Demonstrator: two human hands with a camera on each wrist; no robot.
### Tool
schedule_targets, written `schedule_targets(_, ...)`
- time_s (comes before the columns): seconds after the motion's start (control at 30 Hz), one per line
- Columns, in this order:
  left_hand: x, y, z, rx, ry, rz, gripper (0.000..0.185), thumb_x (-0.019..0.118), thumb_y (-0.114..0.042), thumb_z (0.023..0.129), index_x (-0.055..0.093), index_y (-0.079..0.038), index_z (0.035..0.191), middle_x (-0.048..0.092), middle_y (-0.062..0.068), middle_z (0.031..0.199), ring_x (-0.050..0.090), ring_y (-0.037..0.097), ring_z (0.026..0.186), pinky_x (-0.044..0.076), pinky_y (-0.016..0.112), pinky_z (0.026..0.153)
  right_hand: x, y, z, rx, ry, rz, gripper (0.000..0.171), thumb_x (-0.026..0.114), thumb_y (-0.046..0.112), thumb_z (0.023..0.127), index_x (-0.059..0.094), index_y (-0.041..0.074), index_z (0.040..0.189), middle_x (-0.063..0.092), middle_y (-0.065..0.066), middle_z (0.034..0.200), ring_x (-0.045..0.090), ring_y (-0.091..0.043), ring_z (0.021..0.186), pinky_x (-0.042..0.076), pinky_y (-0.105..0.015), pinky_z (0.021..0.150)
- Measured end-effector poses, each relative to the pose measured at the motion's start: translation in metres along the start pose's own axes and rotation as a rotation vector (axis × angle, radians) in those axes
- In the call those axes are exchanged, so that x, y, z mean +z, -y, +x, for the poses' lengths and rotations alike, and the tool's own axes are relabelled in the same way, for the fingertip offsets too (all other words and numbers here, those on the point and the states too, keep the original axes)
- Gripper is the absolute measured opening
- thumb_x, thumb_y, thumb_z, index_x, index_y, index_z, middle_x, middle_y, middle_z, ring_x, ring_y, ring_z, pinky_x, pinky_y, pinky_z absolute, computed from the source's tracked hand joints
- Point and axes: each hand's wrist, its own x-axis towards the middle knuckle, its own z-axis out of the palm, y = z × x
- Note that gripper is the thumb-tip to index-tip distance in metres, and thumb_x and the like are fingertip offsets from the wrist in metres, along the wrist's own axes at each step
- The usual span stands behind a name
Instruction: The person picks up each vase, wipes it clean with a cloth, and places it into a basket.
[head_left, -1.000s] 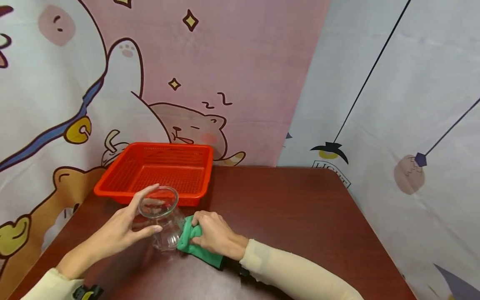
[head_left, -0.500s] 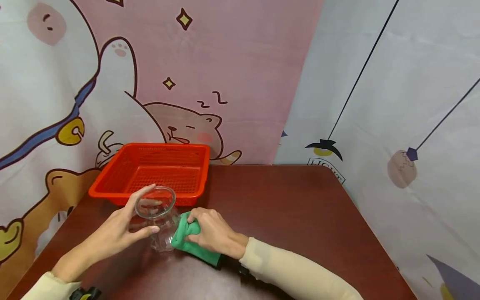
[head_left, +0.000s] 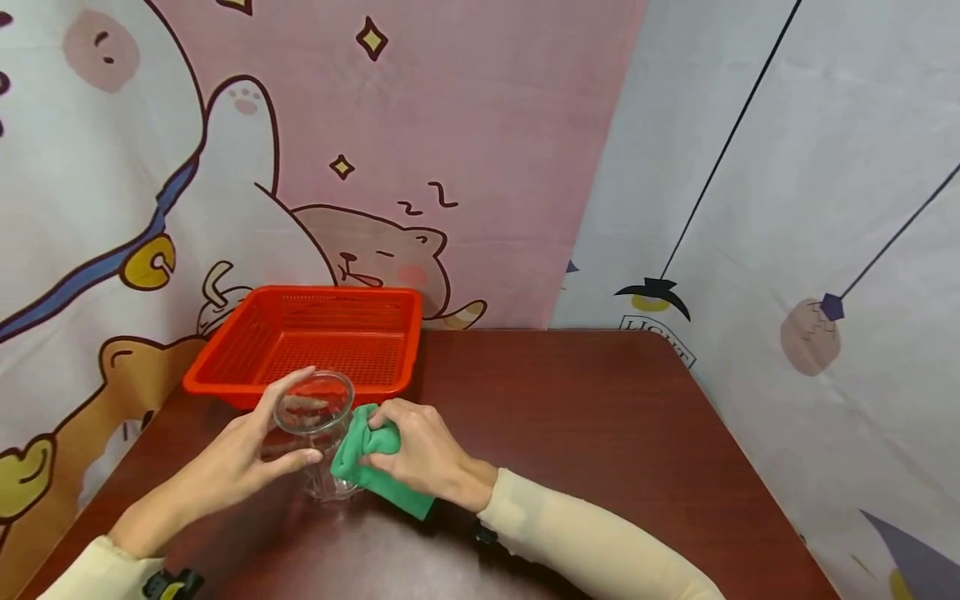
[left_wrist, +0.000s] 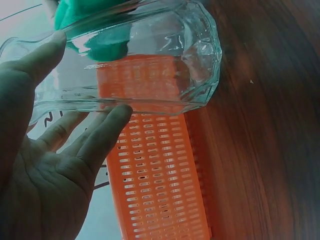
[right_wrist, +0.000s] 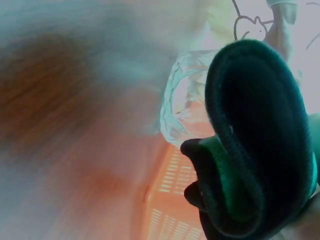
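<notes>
A clear glass jar (head_left: 321, 483) with a flared rim and faceted base stands in front of the basket in the head view, its rim up. My left hand (head_left: 236, 467) holds it near the top, thumb on the near side and fingers round the far side. From the right, my right hand (head_left: 423, 450) grips a folded green cloth (head_left: 405, 492) against the jar's side. Through the glass wall (left_wrist: 195, 60), the left wrist view shows the green cloth (left_wrist: 102, 42) pressed at the opposite side. In the right wrist view, the folded cloth (right_wrist: 255, 145) hides most of the right fingers.
Right behind the jar sits a red-orange plastic basket (head_left: 341, 354) with slotted walls, on the dark reddish-brown table (head_left: 585, 433). A cartoon-printed cloth backdrop (head_left: 510, 167) rises along the table's back and sides.
My right hand has slid the green cloth a little up and leftward along the jar's side. The left hand keeps its hold on the jar.
</notes>
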Motion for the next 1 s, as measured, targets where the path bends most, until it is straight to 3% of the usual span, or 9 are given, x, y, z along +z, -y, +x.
schedule_targets(0.4, -0.0009, -0.0013, -0.002, 0.025, -0.003, 0.036, 0.123, 0.101, -0.016, 0.092, 0.021, -0.021, 0.185, 0.079, 0.007, 0.144, 0.08, 0.004, 0.118, 0.072, 0.031, 0.083, -0.0012, 0.0069, 0.0042, -0.037, -0.101, 0.089, 0.041, 0.103, 0.022, 0.092, 0.08, 0.009, 0.122, 0.086, -0.006, 0.125, 0.082, -0.015, 0.111, 0.063, -0.015, 0.095)
schedule_targets(0.63, -0.0027, -0.0026, -0.0014, 0.008, 0.016, 0.008, 0.12, 0.099, -0.017, 0.096, 0.019, -0.023, 0.186, 0.077, 0.01, 0.145, 0.08, 0.004, 0.12, 0.071, 0.026, 0.084, 0.0006, 0.0087, 0.0059, -0.026, -0.152, 0.15, 0.042, 0.104, 0.02, 0.091, 0.078, 0.009, 0.122, 0.085, -0.008, 0.124, 0.082, -0.013, 0.109, 0.063, -0.015, 0.095)
schedule_targets(1.0, -0.0022, 0.0005, 0.0001, 0.015, -0.01, 0.078, 0.12, 0.1, -0.02, 0.095, 0.021, -0.024, 0.185, 0.08, 0.003, 0.141, 0.079, 0.002, 0.112, 0.069, 0.031, 0.08, -0.0006, 0.007, 0.0069, -0.072, -0.259, 0.229, 0.044, 0.104, 0.016, 0.091, 0.077, 0.009, 0.125, 0.086, -0.008, 0.128, 0.085, -0.019, 0.108, 0.065, -0.018, 0.094)
